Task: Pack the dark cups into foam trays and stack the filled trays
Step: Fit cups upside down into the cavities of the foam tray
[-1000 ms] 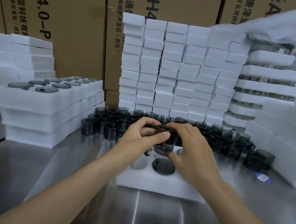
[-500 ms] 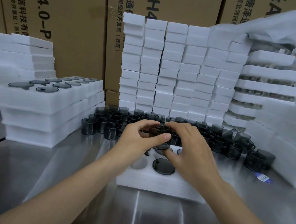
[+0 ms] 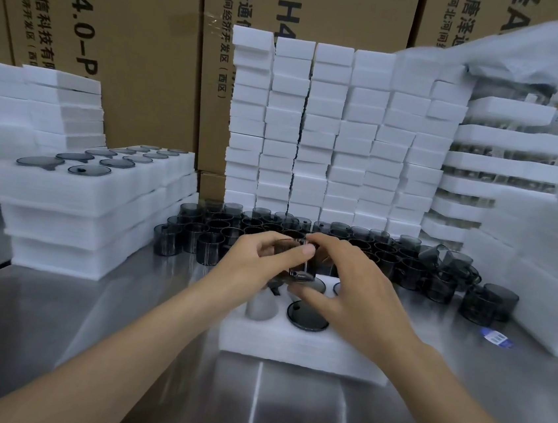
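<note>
Dark cup [image 3: 294, 264]; left hand [image 3: 254, 264] pinches it

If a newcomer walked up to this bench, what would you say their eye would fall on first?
Probably the left hand and right hand at centre, together holding one dark cup over a foam tray on the steel table. Right behind them sits a crowd of loose dark cups, and beyond that a tall wall of stacked white foam blocks.
</note>
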A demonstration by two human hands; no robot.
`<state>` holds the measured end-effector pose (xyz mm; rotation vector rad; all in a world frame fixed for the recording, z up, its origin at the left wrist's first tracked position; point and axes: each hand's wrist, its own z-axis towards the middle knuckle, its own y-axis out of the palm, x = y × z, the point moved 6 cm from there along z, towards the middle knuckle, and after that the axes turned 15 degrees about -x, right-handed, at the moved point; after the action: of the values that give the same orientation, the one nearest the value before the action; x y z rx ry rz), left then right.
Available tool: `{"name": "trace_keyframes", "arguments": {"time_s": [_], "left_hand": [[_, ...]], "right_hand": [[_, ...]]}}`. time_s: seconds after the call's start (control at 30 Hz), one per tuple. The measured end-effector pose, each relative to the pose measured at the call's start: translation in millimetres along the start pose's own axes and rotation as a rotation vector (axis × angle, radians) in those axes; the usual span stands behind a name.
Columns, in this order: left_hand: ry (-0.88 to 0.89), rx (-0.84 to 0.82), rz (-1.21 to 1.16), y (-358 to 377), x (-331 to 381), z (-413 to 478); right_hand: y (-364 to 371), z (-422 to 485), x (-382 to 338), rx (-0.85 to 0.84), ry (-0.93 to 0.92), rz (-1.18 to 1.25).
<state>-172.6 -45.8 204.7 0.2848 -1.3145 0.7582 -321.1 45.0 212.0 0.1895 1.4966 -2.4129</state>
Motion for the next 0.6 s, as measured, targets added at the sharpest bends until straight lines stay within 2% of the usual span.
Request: {"name": "trace_keyframes", "arguments": {"time_s": [0.17,0.6], "left_hand": [[0.028,-0.057,-0.030,4.5,1.2,1.2],[-0.036,-0.010,-0.029,-4.8,-3.7,1.3]], "right_hand": [[0.1,0.5,-0.9,-0.029,-0.009,0.008],[3.3,0.4,2.8,-0.102,0.038,0.088]]}}
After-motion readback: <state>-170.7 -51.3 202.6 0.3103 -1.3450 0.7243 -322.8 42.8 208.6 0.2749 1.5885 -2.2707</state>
